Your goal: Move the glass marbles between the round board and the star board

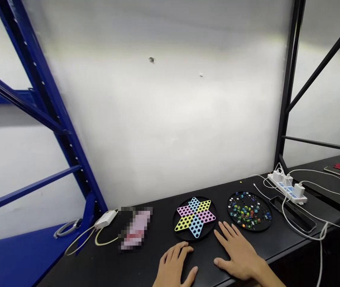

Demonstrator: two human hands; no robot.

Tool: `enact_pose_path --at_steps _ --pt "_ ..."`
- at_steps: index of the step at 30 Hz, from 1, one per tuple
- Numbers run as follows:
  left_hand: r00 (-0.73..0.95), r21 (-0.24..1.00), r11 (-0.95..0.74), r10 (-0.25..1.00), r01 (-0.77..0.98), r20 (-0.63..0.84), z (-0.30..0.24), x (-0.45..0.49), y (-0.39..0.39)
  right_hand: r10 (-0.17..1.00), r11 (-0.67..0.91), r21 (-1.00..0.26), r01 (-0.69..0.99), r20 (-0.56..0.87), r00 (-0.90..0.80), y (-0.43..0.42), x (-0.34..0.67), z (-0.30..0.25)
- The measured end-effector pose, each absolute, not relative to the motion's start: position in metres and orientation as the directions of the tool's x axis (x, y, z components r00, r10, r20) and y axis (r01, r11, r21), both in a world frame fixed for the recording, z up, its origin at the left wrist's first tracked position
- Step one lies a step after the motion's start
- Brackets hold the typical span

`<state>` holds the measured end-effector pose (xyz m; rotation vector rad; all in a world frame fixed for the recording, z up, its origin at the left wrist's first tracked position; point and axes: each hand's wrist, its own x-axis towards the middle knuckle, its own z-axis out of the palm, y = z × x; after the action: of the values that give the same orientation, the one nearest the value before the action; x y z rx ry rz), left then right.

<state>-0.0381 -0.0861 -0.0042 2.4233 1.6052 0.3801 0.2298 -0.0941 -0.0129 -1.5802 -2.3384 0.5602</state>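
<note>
My left hand (174,265) rests palm down on the black table, fingers a little bent and thumb apart, holding nothing. Flat beside it, my right hand (238,251) lies with its fingers spread, also without anything in it. Just beyond both hands is a round black Chinese checkers board (177,235) with a six-pointed star (194,217) in blue, yellow and pink, dotted with dark holes. To its right, near my right fingertips, a round black tray (232,221) carries many colourful glass marbles (249,213).
A white power strip (287,189) with chargers and looping white cables stands at the back right, beside a black phone (293,214). On the left are a white adapter (106,219) and a pixelated pink item (136,229). Blue (47,87) and black (289,79) shelf frames flank the table.
</note>
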Motion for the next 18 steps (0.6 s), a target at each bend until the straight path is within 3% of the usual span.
enact_pose_path --at_steps 6,13,16,18 --pt "0.372 0.318 -0.385 0.922 0.866 0.103 -0.005 -0.038 -0.086 0.933 0.318 -0.44 0.84 -0.013 -0.361 -0.094 0.229 -0.008" --pt "0.379 0.279 -0.406 0.914 0.87 0.148 -0.007 -0.04 -0.087 0.942 0.285 -0.515 0.808 -0.007 -0.337 -0.097 0.227 -0.01" --pt "0.388 0.274 -0.415 0.909 0.867 0.15 -0.008 -0.041 -0.086 0.972 0.221 -0.599 0.77 0.07 -0.225 -0.091 0.235 -0.009" --pt "0.393 0.281 -0.418 0.909 0.864 0.141 -0.009 -0.041 -0.085 0.976 0.2 -0.62 0.759 0.198 -0.096 -0.081 0.252 -0.007"
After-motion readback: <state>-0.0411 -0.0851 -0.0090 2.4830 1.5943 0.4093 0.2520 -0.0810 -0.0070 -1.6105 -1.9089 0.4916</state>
